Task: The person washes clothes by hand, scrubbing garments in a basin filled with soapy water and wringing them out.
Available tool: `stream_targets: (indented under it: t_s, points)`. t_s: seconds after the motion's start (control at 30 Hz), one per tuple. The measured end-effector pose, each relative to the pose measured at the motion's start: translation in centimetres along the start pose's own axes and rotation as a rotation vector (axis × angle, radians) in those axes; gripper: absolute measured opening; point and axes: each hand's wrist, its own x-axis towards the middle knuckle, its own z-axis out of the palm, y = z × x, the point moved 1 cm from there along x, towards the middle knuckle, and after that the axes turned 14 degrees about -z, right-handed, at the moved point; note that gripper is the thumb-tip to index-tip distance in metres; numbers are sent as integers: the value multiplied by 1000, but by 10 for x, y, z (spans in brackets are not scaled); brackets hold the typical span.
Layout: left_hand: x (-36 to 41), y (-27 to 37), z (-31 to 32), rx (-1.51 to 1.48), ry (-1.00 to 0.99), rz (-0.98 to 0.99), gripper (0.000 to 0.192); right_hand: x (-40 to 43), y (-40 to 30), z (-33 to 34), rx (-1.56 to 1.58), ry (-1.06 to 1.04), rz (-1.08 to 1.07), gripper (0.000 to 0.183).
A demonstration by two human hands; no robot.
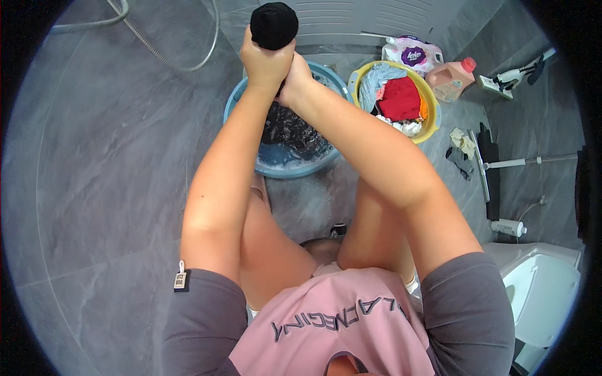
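Note:
My left hand is wrapped around a bunched black cloth, whose rounded upper end bulges above the fist. Close against it, my right hand grips the same cloth lower down, partly hidden behind the left hand and wrist. Both hands are raised over a round blue basin. Dark wet fabric lies in the basin in bluish water with foam along the edge. Between the hands and the basin, most of the cloth is hidden, so I cannot tell whether it joins the fabric below.
Right of the basin stands a yellow basin of clothes, including a red garment. Behind it are a plastic-wrapped pack and a pink jug. A shower hose curves across the upper left; a white toilet stands lower right.

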Motion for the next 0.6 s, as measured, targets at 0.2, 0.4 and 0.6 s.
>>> stream_targets:
  t_s: [0.2,0.4,0.6]
  points:
    - [11,-4,2,-131,102,-138,24,8,2,3,-54,159,-128,28]
    - [12,-6,-3,-116,49,-207,24,1,-4,-3,-281,225,-109,24]
    - [18,-29,-5,-294,-16,-402,52,-1,-17,14,-419,344,-149,31]
